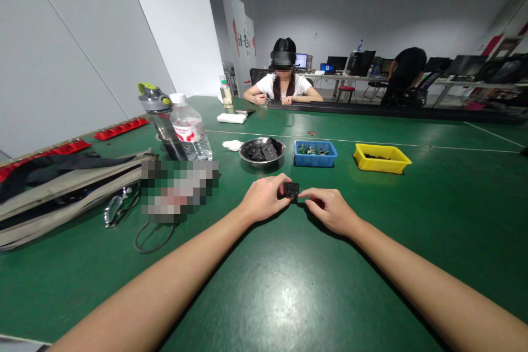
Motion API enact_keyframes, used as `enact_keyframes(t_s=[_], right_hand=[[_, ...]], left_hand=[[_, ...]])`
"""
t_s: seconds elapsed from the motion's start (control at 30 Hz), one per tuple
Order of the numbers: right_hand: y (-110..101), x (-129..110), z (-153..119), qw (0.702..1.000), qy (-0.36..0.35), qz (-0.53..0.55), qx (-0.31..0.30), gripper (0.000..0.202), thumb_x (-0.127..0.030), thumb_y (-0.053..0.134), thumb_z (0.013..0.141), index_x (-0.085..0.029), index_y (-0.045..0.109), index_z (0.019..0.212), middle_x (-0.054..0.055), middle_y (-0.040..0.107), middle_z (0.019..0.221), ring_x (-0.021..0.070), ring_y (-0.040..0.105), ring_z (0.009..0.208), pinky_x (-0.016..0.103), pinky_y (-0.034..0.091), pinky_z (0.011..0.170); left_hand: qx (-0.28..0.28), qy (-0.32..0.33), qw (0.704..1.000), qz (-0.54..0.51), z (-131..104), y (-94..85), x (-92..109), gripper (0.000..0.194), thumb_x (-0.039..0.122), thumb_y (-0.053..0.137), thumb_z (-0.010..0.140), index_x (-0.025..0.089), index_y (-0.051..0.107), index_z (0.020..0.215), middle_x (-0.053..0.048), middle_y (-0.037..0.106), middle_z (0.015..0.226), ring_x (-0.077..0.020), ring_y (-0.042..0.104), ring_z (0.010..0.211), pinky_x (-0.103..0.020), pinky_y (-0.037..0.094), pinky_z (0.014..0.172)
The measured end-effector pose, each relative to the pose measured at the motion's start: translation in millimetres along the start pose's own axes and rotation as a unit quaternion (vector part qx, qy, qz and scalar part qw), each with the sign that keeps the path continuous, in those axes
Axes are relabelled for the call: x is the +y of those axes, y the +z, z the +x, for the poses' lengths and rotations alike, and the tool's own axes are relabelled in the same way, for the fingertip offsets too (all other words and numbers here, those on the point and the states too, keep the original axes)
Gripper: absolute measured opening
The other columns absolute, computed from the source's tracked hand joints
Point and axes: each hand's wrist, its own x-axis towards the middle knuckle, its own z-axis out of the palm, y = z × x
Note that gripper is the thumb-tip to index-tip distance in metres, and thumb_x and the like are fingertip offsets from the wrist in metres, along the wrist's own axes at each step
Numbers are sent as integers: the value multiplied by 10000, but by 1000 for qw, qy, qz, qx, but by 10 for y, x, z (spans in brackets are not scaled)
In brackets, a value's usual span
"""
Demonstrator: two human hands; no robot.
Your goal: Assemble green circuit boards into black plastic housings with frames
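Observation:
Between thumb and fingers, my left hand (pixel 266 198) holds a small black part (pixel 291 190) just above the green table (pixel 272 286). My right hand (pixel 330 210) is at the part's right side, its index finger stretched toward the part's edge and its thumb apart from that finger. Nothing shows between the right fingers. Beyond my hands stand a metal bowl (pixel 262 164) with black parts, a blue bin (pixel 314 161) with small green and metallic pieces, and a yellow bin (pixel 383 165) with a few dark pieces.
At the left are a large water bottle (pixel 192 129), a grey drinking bottle (pixel 163 121), glasses (pixel 113 209) and an open bag (pixel 74 198). A crumpled tissue (pixel 232 145) lies left of the bowl. A person (pixel 284 80) sits across the table.

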Motion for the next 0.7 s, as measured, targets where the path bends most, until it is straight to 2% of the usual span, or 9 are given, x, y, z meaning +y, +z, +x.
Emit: enact_keyframes(t_s=[0.57, 0.7], right_hand=[[1, 12, 6, 1000, -3, -10, 4, 248, -211, 540, 929, -169, 768, 1018, 22, 712, 721, 148, 587, 603, 257, 433, 654], [2, 17, 4, 1000, -1, -12, 2, 252, -205, 544, 928, -179, 772, 1033, 18, 709, 718, 149, 589, 602, 258, 434, 658]], left_hand=[[-2, 7, 1000, -12, 5, 14, -3, 219, 215, 726, 830, 215, 639, 1031, 30, 669, 784, -162, 649, 716, -255, 418, 650], [13, 21, 1000, -1, 3, 8, -9, 226, 242, 728, 847, 214, 640, 1053, 9, 665, 833, -187, 640, 792, -284, 456, 697]])
